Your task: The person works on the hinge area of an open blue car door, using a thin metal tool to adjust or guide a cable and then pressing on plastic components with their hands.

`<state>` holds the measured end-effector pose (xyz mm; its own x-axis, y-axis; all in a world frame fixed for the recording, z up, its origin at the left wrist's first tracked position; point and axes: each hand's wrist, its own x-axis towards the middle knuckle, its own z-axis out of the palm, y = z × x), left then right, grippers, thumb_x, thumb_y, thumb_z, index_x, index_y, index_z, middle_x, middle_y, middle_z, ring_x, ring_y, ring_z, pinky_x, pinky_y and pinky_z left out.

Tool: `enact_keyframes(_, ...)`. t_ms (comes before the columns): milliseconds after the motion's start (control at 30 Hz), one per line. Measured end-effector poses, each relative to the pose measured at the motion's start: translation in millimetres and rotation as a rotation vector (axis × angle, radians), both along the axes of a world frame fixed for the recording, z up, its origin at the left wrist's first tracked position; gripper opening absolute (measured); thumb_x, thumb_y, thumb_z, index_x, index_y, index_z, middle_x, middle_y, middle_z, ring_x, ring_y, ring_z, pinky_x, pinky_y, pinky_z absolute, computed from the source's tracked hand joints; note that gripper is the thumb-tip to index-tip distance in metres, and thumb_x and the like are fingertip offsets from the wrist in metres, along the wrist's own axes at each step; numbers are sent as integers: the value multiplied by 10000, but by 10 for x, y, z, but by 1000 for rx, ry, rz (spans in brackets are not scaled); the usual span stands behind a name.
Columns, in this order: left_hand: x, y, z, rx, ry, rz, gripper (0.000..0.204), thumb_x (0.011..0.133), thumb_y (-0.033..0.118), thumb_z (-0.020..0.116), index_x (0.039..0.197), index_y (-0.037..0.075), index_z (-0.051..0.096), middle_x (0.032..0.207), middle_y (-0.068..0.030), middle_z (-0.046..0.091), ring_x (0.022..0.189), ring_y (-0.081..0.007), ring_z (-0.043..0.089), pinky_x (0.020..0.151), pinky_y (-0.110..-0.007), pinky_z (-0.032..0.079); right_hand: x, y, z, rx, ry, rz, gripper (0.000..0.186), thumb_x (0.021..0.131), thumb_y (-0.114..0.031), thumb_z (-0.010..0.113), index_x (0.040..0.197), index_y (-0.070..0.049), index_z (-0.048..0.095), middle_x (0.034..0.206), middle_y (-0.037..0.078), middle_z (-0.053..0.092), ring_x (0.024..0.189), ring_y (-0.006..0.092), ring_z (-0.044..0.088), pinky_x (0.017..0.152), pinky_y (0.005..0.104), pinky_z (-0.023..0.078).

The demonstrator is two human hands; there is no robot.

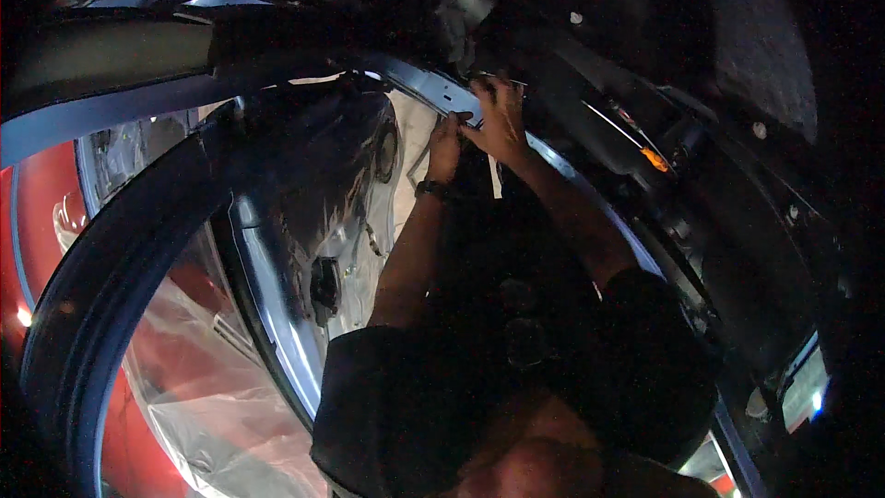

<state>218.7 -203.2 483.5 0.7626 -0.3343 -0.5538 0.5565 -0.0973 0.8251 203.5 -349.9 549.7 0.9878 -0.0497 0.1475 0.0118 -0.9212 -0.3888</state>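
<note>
Left hand (446, 146) and right hand (499, 118) at a blue metal strip (426, 85)
Fingers (502, 85) bent, hands close together, can't tell if they're pinching anything.

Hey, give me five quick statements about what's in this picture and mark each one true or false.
1. The left hand and right hand are at a pale blue metal strip. True.
2. Both wrists are bare. False: a dark band circles the left wrist.
3. Clear plastic sheeting shows at the lower left of the picture. True.
4. Nothing orange shows to the right of the hands. False: a small orange piece is there.
5. Both hands wear gloves. False: they are bare.
</note>
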Motion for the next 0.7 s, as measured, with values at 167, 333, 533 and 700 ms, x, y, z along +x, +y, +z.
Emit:
enact_keyframes(167, 51, -35, 307, 167, 96, -72, 477, 993, 412, 390, 1059, 9, 636, 942, -88, 641, 857, -176, 579, 769, -323, 457, -328, 57, -344, 1692, 468, -730, 474, 892, -433, 579, 1204, -87, 488, 1105, 65, 567, 1087, 212, 528, 992, 468, 368)
enact_keyframes(333, -116, -31, -16, 221, -151, 170, 349, 993, 272, 402, 928, -3, 606, 784, -62, 626, 691, -140, 560, 644, -291, 446, -287, 137, -507, 1803, 594, -337, 521, 943, -500, 456, 1202, -54, 531, 1120, 72, 588, 1045, 201, 560, 917, 372, 449)
enact_keyframes(533, -204, -17, 95, 167, -184, 162, 315, 980, 256, 430, 972, -16, 588, 847, -114, 651, 758, -194, 616, 696, -307, 480, -243, 25, -497, 1826, 786, -310, 543, 966, -491, 402, 1245, -47, 545, 1136, 92, 600, 1132, 191, 519, 930, 385, 456)
enact_keyframes(700, -144, 63, 100, 312, -227, -16, 299, 962, 265, 474, 972, -17, 573, 813, -140, 636, 733, -195, 608, 663, -338, 482, -201, 45, -429, 1802, 803, -261, 570, 968, -501, 381, 1267, -37, 527, 1213, 98, 547, 1132, 214, 517, 910, 381, 475)
